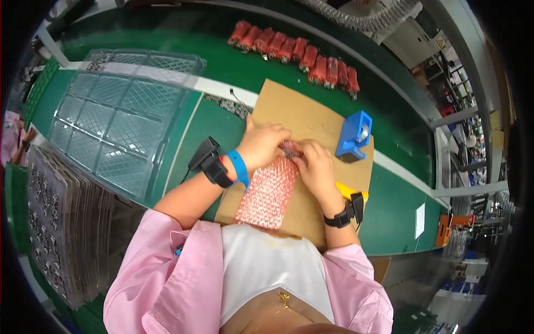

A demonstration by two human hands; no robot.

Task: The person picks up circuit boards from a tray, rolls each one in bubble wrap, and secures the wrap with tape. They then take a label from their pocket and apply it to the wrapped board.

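A strip of pink bubble wrap [266,195] lies on a brown cardboard sheet [311,119], stretching toward my body. At its far end my left hand [265,142] and my right hand [315,166] meet, fingers closed. Between them they pinch a small bundle [289,148] at the wrap's end; what is inside is mostly hidden by my fingers. A blue tape dispenser [354,137] stands on the cardboard to the right of my hands. Beside my right wrist is a yellow object [347,191], partly covered by the arm.
Several pink-wrapped bundles [297,53] lie in a row on the green bench at the back. Clear plastic trays [119,111] rest at the left, and a stack of trays [67,228] stands lower left. A small circuit board with wires [231,106] sits behind my left hand.
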